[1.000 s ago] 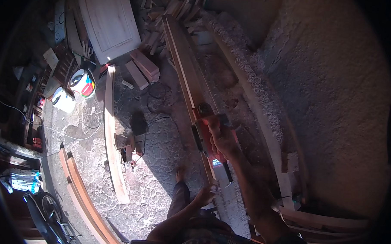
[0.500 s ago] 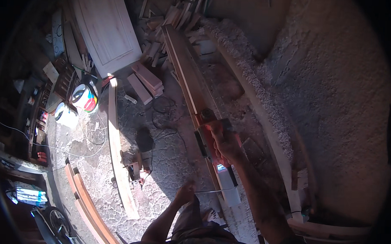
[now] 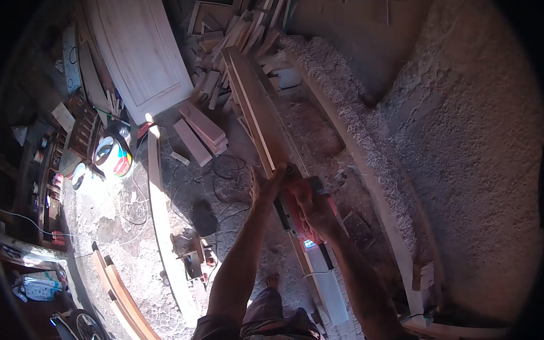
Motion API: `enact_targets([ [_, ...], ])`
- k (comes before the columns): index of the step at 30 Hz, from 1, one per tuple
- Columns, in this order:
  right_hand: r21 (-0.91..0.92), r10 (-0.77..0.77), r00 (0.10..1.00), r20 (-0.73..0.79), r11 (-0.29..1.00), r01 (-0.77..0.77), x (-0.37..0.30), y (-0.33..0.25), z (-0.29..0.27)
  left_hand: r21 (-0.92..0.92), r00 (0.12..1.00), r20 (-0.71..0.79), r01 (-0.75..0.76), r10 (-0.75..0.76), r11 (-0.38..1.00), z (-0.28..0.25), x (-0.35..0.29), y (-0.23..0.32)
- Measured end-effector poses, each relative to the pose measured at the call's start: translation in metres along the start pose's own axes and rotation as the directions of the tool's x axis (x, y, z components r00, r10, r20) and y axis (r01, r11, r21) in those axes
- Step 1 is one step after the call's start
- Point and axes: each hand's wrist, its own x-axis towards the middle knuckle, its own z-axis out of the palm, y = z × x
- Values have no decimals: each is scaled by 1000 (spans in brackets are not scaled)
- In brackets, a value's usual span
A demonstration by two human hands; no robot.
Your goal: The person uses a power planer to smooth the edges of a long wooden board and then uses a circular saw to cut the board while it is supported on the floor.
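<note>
My right hand (image 3: 315, 210) is wrapped round the rear handle of a red and black electric planer (image 3: 292, 203). The planer sits on a long, narrow wooden board (image 3: 250, 103), which runs away from me toward the far side. At the planer's front left, beside its dark knob (image 3: 290, 169), my left hand (image 3: 264, 185) reaches in with fingers apart, close to the board's edge. Whether it touches the board or the planer is hard to make out. A pale cable (image 3: 319, 273) crosses the near end of the work, behind the planer.
Wood shavings are heaped along a beam (image 3: 345, 121) on the right. Offcuts (image 3: 247, 31) pile up beyond the board, beside a panelled door (image 3: 135, 45). Leftward lie a long plank (image 3: 157, 190), paint buckets (image 3: 113, 157), curved timbers (image 3: 124, 297) and a loose dark cable (image 3: 227, 168).
My left hand has come up and forward from beside my leg to the planer's front. My right hand keeps its grip on the planer. The view has shifted slightly.
</note>
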Motion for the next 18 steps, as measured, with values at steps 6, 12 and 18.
enact_targets([
  [6, 58, 8, 1000, -17, 998, -7, 37, -13, 6, 180, 991, 56, 111, -123, 977, -3, 33, 39],
  [12, 29, 0, 999, -32, 1000, 1, 79, -32, 13, 180, 979, 39, 188, -198, 965, -5, 72, 58],
  [18, 43, 16, 1000, 1, 999, -16, 128, -43, 14, 178, 981, 6, 189, -193, 966, 1, 123, 63],
])
